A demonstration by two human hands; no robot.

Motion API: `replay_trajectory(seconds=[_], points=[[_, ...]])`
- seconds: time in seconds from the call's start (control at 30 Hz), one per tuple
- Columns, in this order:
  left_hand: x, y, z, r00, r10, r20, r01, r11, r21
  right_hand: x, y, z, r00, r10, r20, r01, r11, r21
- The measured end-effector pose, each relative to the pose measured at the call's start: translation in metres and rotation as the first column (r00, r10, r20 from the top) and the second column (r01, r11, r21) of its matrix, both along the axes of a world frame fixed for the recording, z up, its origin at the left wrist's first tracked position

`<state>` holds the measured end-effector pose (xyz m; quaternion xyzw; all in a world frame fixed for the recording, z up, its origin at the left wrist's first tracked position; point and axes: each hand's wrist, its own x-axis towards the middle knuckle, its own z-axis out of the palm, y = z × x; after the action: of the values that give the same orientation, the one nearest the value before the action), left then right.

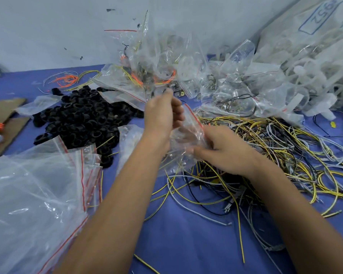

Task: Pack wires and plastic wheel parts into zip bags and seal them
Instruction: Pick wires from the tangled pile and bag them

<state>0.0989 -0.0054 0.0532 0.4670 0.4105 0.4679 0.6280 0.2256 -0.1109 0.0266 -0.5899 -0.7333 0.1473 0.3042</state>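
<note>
Both hands hold one clear zip bag (188, 139) with a red seal strip, above the blue table. My left hand (162, 115) grips the bag's upper edge near the strip. My right hand (224, 149) closes on its lower right side, over a tangle of yellow, white and black wires (281, 151). A heap of black plastic wheel parts (83, 117) lies to the left of my left hand. What is inside the held bag is too blurred to tell.
A stack of empty zip bags (38, 190) lies at the near left. Filled bags (166, 72) pile up at the back by the wall. Large sacks of white parts (313, 66) fill the back right. Cardboard (6, 125) and orange wires (67, 79) sit at the left.
</note>
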Motion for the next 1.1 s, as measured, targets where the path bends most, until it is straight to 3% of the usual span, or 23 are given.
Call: replay_trajectory(seconds=[0.07,0.17,0.27,0.4,0.6,0.73,0.9,1.0,1.1], points=[[0.011,-0.007,-0.015,0.992,0.029,-0.119,-0.017,0.995,0.095,0.005,-0.003,0.006,0.983,-0.065,-0.174,0.081,0.993,0.090],[0.017,-0.014,-0.042,0.931,0.052,-0.363,0.048,0.964,0.261,0.029,-0.008,0.018,0.855,-0.225,-0.467,0.334,0.928,0.166],[0.020,-0.016,-0.055,0.836,0.111,-0.537,0.156,0.891,0.427,0.062,-0.018,0.028,0.733,-0.328,-0.597,0.512,0.842,0.167],[0.020,-0.017,-0.055,0.793,0.183,-0.582,0.189,0.833,0.520,0.089,-0.030,0.027,0.796,-0.389,-0.463,0.513,0.840,0.175],[0.021,-0.023,-0.050,0.801,0.098,-0.591,0.237,0.854,0.463,0.076,-0.026,0.018,0.954,-0.287,-0.088,0.291,0.956,0.039],[0.022,-0.027,-0.046,0.653,0.069,-0.754,0.388,0.825,0.412,0.068,-0.022,0.013,0.960,-0.240,0.145,0.243,0.970,-0.004],[0.016,-0.018,-0.041,0.675,0.061,-0.736,0.370,0.834,0.408,0.074,-0.023,0.010,0.940,-0.336,0.058,0.340,0.939,-0.057],[0.010,-0.013,-0.041,0.604,0.097,-0.791,0.393,0.827,0.402,0.073,-0.023,0.010,0.923,-0.380,0.056,0.382,0.923,-0.044],[0.010,-0.013,-0.044,0.486,0.263,-0.833,0.431,0.757,0.491,0.071,-0.020,0.011,0.877,-0.471,0.091,0.469,0.882,0.044]])
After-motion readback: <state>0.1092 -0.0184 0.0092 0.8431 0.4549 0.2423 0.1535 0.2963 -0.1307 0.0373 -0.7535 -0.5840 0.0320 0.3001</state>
